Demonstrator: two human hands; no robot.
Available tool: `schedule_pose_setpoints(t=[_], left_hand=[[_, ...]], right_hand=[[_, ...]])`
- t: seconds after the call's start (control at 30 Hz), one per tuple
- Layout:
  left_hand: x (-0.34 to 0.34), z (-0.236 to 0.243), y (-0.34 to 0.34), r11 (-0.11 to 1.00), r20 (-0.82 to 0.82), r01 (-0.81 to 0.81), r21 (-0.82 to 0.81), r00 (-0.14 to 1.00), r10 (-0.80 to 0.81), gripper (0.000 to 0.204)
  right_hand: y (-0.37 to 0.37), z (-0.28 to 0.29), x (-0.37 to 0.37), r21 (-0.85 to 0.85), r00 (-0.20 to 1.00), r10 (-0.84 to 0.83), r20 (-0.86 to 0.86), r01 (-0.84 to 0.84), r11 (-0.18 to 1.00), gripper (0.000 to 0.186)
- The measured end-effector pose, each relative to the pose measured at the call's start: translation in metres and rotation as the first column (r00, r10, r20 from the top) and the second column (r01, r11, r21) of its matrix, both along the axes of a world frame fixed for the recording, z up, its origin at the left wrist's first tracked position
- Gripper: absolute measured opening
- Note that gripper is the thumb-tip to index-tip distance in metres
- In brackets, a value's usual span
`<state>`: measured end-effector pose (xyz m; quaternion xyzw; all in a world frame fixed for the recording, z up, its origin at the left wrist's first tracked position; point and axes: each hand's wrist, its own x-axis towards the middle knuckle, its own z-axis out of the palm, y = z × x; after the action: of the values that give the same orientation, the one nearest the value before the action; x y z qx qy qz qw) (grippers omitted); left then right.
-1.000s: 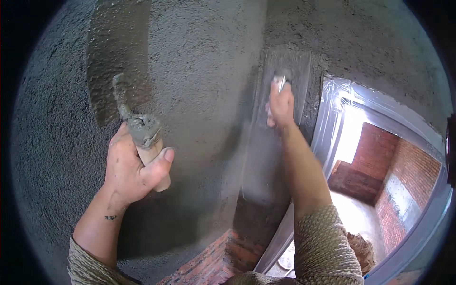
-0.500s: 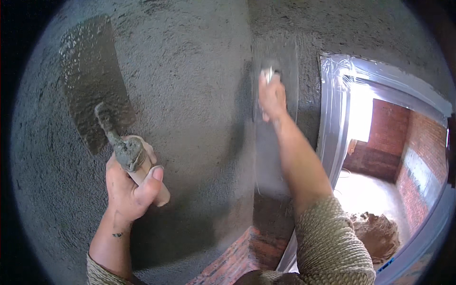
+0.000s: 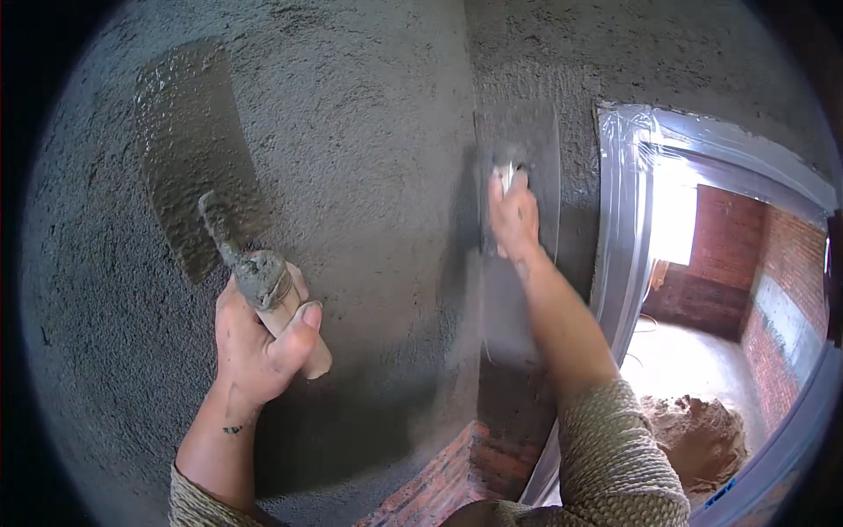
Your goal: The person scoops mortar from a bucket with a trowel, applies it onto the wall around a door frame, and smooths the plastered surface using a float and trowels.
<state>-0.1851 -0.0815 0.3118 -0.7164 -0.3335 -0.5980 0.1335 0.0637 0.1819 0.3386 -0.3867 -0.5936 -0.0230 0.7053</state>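
Note:
My left hand (image 3: 250,351) is wrapped round the pale handle of a trowel (image 3: 195,149). Wet mortar coats its long blade, and more is caked on its bent neck and the top of the handle. To the right, my right hand (image 3: 514,218) grips a plastering trowel (image 3: 537,136), its blade flat against the wall and smeared by motion. Grey plaster covers the wall (image 3: 369,167), rough at upper left and smoother around the vertical corner line beside the right trowel.
Right of my right arm stands a door frame (image 3: 622,211) wrapped in clear plastic. Beyond it are brick walls (image 3: 733,233) and a brown heap (image 3: 698,439) on a pale floor. Bare brick (image 3: 430,483) shows below the plaster.
My right hand has slid down along the wall with the plastering trowel. The left hand and its trowel appear slightly farther right, the whole view having shifted a little.

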Motion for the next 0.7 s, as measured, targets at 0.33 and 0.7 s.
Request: schedule_pose_setpoints(t=[0.33,0.7], left_hand=[[0.001,0.002,0.001,0.999,0.022,-0.018,-0.040,1.000,0.018,0.020],[0.006,0.003,-0.004,1.000,0.001,-0.007,-0.023,1.000,0.007,0.018]], right_hand=[[-0.018,0.141,0.001,-0.089,0.983,0.176,-0.045,-0.179,0.980,0.039],[-0.008,-0.082,-0.005,-0.164,1.000,0.008,0.003,-0.008,0.986,0.035]])
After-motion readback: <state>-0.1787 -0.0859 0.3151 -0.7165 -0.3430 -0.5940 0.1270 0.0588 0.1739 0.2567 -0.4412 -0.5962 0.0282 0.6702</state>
